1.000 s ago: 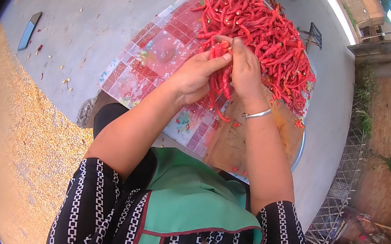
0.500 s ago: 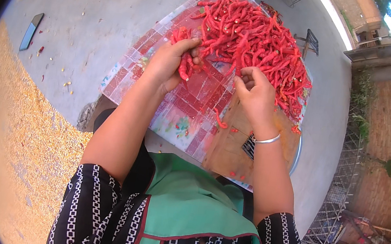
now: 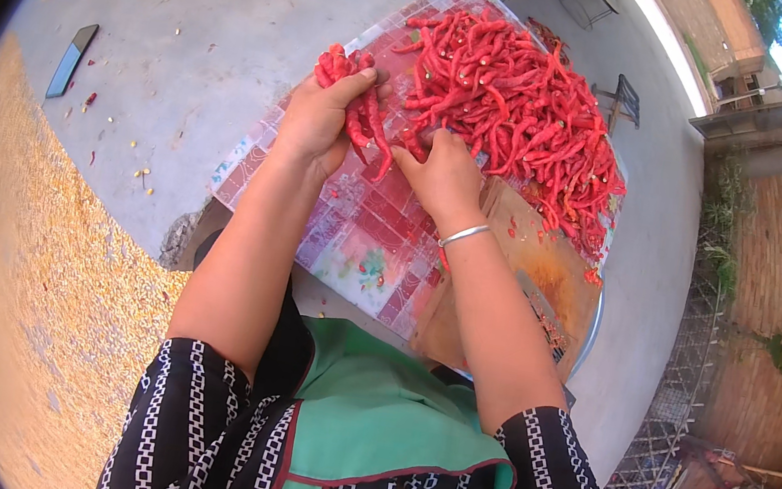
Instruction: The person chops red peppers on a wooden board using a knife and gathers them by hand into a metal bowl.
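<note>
My left hand [image 3: 327,119] is closed around a bunch of long red chili peppers [image 3: 364,124], their tips hanging below the fingers. Close beside it, my right hand [image 3: 441,179] has its fingers drawn together on a red chili pepper [image 3: 414,140], partly hidden by the hand. Just beyond the right hand lies a large heap of red chili peppers [image 3: 515,91], spread over the far and right part of the table.
A patterned cloth in red and white squares [image 3: 368,231] covers the table. A wooden board [image 3: 561,260] lies at its near right, with a flat dark metal piece [image 3: 547,318] partly behind my right forearm. Yellow corn kernels [image 3: 50,295] cover the ground at left, near a phone-like slab [image 3: 71,61].
My right hand has moved left from the edge of the heap to beside my left hand. The left hand has shifted slightly left, still holding the bunch, and more of the wooden board shows.
</note>
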Demonstrator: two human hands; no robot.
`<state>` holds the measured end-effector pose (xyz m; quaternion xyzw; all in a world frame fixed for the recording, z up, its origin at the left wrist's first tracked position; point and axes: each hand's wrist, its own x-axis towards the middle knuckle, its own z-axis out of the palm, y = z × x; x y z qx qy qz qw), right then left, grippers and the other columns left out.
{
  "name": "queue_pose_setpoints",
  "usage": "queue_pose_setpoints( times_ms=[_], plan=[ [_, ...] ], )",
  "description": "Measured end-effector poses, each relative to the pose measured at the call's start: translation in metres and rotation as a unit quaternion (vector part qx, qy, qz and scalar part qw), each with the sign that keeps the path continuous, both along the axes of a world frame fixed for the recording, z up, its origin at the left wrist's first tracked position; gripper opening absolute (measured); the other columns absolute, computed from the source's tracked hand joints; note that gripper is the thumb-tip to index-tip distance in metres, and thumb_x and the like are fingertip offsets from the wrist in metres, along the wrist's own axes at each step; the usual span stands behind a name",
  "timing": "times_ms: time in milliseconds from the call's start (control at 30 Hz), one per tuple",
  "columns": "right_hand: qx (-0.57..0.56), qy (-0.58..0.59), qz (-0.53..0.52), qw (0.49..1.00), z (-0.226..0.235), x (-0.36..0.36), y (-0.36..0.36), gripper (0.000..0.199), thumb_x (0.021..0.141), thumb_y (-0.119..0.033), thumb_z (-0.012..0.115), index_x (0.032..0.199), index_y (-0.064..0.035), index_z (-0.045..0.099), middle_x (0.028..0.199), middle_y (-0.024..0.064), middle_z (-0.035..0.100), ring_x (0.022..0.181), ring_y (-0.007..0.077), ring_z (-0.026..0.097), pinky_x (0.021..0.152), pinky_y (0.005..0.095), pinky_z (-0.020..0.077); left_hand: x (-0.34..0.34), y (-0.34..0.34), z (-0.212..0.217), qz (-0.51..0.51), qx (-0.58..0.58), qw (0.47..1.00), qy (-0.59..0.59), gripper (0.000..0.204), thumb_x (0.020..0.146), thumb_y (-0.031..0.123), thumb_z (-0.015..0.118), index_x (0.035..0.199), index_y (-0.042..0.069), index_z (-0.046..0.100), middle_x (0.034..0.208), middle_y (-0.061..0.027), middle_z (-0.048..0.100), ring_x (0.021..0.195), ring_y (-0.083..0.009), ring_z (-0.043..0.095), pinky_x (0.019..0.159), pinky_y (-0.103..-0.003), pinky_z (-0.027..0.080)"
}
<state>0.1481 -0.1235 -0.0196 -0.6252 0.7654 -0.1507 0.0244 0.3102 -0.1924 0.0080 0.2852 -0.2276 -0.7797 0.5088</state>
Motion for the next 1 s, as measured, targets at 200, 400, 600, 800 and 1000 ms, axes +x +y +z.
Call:
queue_pose_setpoints(
  times_ms=[200, 400, 600, 800, 1000],
  plan=[
    [-0.044, -0.193, 0.055, 0.979, 0.037, -0.011, 0.03, 0.021, 0.082, -0.022, 0.069, 0.087, -0.0019, 0.063, 0.08, 0.0168, 0.062, 0.071, 0.0341, 0.062, 0.063, 0.043, 0.046, -0.017, 0.011, -0.017, -0.068, 0.04, 0.997, -0.022, 0.014, 0.095, 0.008, 0.055, 0.104, -0.002, 0.06, 0.094, -0.0127, 0.066, 0.084, -0.023, 0.067, 0.072, -0.036, 0.057],
    [-0.11, -0.177, 0.068, 0.976, 0.062, -0.011, 0.063, 0.016, 0.085, -0.013, 0.069, 0.09, 0.0002, 0.062, 0.077, 0.0116, 0.06, 0.067, 0.0223, 0.058, 0.062, 0.0351, 0.0448, -0.038, 0.035, -0.009, -0.216, 0.033, 0.974, 0.062, 0.022, 0.093, 0.005, 0.056, 0.114, -0.001, 0.059, 0.104, -0.0142, 0.067, 0.09, -0.0226, 0.067, 0.078, -0.036, 0.057],
    [-0.177, -0.219, 0.074, 0.957, 0.063, -0.02, 0.064, 0.021, 0.089, -0.013, 0.06, 0.104, 0.0015, 0.062, 0.089, 0.0177, 0.06, 0.08, 0.0372, 0.06, 0.072, 0.0427, 0.0494, -0.041, 0.046, -0.008, -0.222, -0.055, 0.972, 0.053, 0.025, 0.093, 0.006, 0.059, 0.117, 0.001, 0.057, 0.109, -0.0103, 0.065, 0.099, -0.0203, 0.064, 0.089, -0.035, 0.052],
    [-0.078, -0.033, 0.081, 0.993, 0.067, -0.001, 0.057, 0.035, 0.089, -0.007, 0.058, 0.122, 0.002, 0.055, 0.101, 0.0217, 0.057, 0.09, 0.0384, 0.059, 0.078, 0.0434, 0.0486, -0.048, 0.059, -0.017, -0.215, -0.034, 0.975, 0.052, 0.031, 0.091, 0.011, 0.065, 0.12, 0.004, 0.057, 0.112, -0.01, 0.065, 0.101, -0.0217, 0.064, 0.093, -0.037, 0.05],
    [0.056, 0.059, 0.081, 0.993, 0.062, -0.027, 0.096, 0.021, 0.079, -0.016, 0.069, 0.092, 0.0, 0.065, 0.091, 0.0143, 0.059, 0.092, 0.0314, 0.061, 0.078, 0.041, 0.0495, -0.038, 0.036, -0.006, -0.167, -0.023, 0.985, 0.034, 0.021, 0.092, 0.012, 0.062, 0.109, 0.0, 0.062, 0.099, -0.0106, 0.069, 0.094, -0.0206, 0.066, 0.085, -0.034, 0.052]
  ],
)
